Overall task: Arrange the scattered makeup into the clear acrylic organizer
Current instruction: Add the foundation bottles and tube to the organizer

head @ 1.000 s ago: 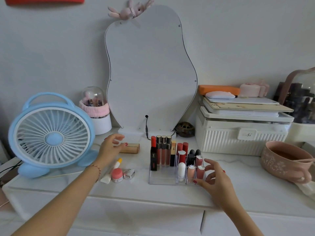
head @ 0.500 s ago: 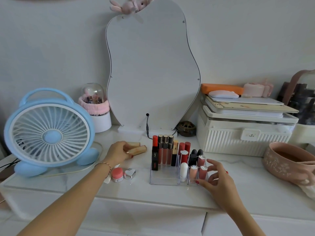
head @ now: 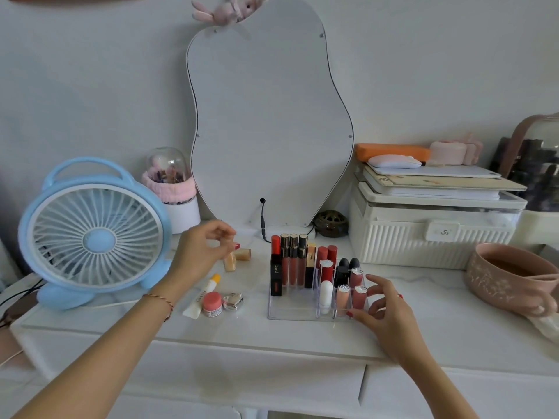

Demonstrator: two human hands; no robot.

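The clear acrylic organizer (head: 292, 311) stands at the middle of the white tabletop, holding several upright lipsticks and gloss tubes (head: 292, 261). My right hand (head: 382, 309) rests against its front right corner, thumb on the front wall and fingers spread loosely by the right side. My left hand (head: 202, 252) is left of the organizer and pinches a gold lipstick tube (head: 230, 262), tilted just above the table. A second gold tube (head: 243, 254) lies right behind it. A white tube with a yellow cap (head: 203, 296), a small pink jar (head: 212, 303) and a silver heart-shaped compact (head: 233, 301) lie loose at the front left.
A blue desk fan (head: 93, 234) stands at the far left, its cable trailing off the edge. Behind are a curvy mirror (head: 269, 131), a white cup with a pink band (head: 178, 204) and a white storage box (head: 429, 234) stacked with items. A pink bowl (head: 508, 278) sits at the right.
My left hand reached the gold tubes, took hold of one and now lifts it, tipped more upright, apart from the other. My right hand has stayed at the organizer's corner.
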